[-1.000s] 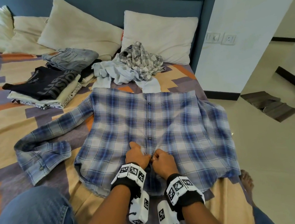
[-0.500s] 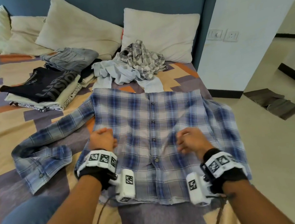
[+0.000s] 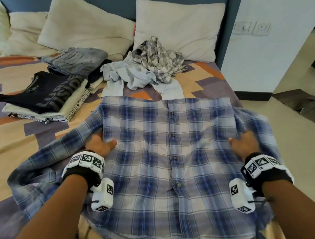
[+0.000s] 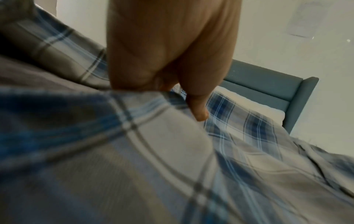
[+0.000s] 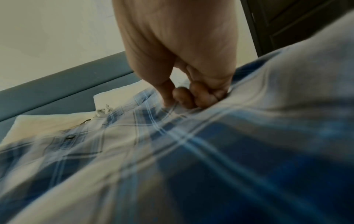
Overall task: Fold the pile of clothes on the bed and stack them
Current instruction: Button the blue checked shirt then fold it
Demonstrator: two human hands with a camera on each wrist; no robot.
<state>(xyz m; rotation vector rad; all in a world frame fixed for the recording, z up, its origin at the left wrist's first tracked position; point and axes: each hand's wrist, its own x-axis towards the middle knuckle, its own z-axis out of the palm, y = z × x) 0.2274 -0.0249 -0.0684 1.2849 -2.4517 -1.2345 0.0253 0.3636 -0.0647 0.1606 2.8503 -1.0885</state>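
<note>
A: Left hand (image 3: 100,146): fingers are tucked under the edge of the plaid shirt (image 3: 168,149) in the head view; only the thumb is seen. Right hand (image 5: 184,63)?

B: Fingertips (image 5: 203,98) are buried in a fold; the right sleeve is smeared by blur. Near cloth is blurred in both wrist views.

A: The folded stack (image 3: 51,98) has lower layers hidden. The pillows (image 3: 82,29) are cut off by the top edge.

Large pale block letters are showing on the dark folded T-shirt (image 3: 50,92) topping the stack on the bed; seen upside down and partly folded under, they cannot be read with certainty. The square black-and-white markers on the wristbands (image 3: 87,159) are carrying no readable text.
</note>
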